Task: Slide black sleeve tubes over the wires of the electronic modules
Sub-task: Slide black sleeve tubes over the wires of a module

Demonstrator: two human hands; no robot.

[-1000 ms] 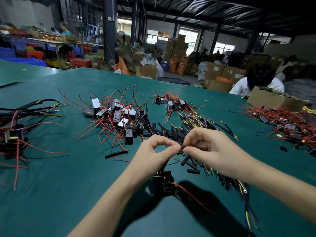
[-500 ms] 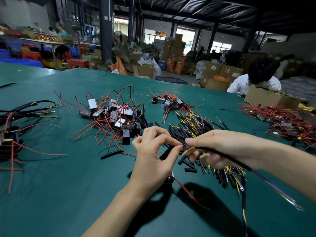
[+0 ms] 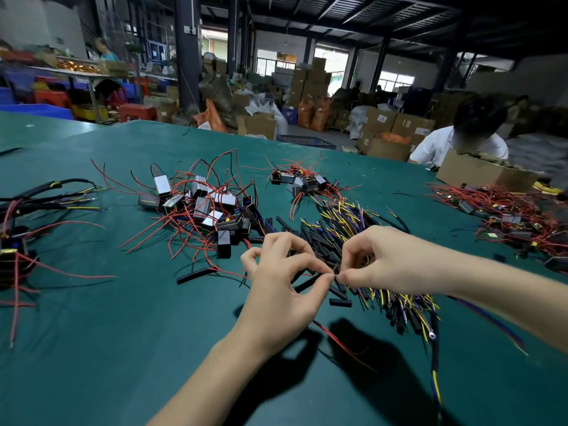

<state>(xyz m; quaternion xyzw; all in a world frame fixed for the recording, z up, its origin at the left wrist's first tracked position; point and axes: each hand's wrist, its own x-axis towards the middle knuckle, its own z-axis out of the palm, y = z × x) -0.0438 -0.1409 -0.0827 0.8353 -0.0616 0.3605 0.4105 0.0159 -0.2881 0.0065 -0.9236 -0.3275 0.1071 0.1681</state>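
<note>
Head view: left hand [image 3: 276, 290] and right hand [image 3: 387, 259] fingertips now meet, pinching sleeve tube [image 3: 307, 282].

Left hand [image 3: 282, 290] and right hand [image 3: 387, 262] pinch fingertip to fingertip above black sleeve tubes [image 3: 319, 244] on the green table [image 3: 92, 348].

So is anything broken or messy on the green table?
Nothing looks broken. It is messy, though: the modules lie in a tangle of red wires, and one black tube lies alone, away from the tube pile. Both hands pinch something tiny where their fingertips meet.
</note>
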